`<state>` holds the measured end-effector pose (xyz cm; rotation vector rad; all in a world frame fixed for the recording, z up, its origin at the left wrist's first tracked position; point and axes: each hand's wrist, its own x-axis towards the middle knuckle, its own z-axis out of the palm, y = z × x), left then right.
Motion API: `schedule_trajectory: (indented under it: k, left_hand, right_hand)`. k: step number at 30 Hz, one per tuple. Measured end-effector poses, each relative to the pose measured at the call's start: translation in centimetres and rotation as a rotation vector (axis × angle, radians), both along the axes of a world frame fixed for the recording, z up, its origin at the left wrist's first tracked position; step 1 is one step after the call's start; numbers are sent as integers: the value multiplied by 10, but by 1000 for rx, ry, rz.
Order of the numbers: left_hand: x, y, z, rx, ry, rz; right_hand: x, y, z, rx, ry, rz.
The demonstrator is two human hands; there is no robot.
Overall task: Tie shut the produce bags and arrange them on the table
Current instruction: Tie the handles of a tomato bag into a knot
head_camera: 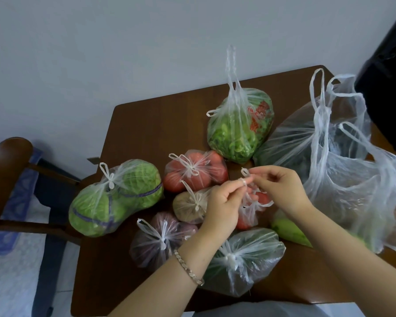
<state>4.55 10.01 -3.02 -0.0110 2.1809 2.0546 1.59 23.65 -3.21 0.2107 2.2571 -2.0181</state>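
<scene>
Left hand (224,200) and right hand (281,188) each pinch thin handles (244,171) of the red-produce bag (253,210) just below the grip. Film is light, slippery, tear-prone; contents probably tomatoes, so grip handles only.

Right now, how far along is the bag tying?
Done: five knotted, the cabbage bag, tomato bag, brownish bag, purple bag and nearest bag. In hand: left hand and right hand pinch the handles of a small red-produce bag. Left: the leafy greens bag and large right-side bags, handles loose.
</scene>
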Motion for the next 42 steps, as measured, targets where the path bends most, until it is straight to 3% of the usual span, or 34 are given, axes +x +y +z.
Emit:
schedule_trajectory:
  k: [3, 6, 12, 17, 19, 21, 23, 27, 33, 36, 40, 42]
  left_hand:
    - [-1, 1, -6, 78, -161, 92]
    - [-3, 4, -8, 118, -265, 48]
    - [-13, 6, -13, -22, -411, 144]
    - [-12, 5, -12, -286, -100, 10]
    - [-9, 6, -14, -307, 51, 41]
    - [-6, 7, -16, -248, 117, 80]
    - [-6, 7, -20, -172, 60, 130]
    - [-9, 11, -22, -64, -109, 146]
    - [-10, 10, -22, -33, -97, 144]
    - [-10, 15, -19, 146, -258, 202]
    - [-14, 22, -11, 591, -573, 187]
    - [-15, 23, -11, 533, -573, 160]
  right_hand:
    - [5, 4, -2, -22, -47, 93]
    - [9, 7, -4, -2, -81, 170]
    - [14, 13, -1, -61, -150, 308]
    - [13, 14, 1, 75, -74, 323]
    - [12, 12, 0, 15, -120, 266]
    - [8, 13, -3, -36, -143, 111]
    - [5, 15, -4, -32, -152, 32]
    - [7, 9, -5, -24, -141, 220]
    - [5, 10, -5, 55, -114, 240]
    - [9, 9, -6, 70, -62, 179]
    - [14, 5, -9, 99, 54, -37]
    - [10, 6, -12, 77, 40, -166]
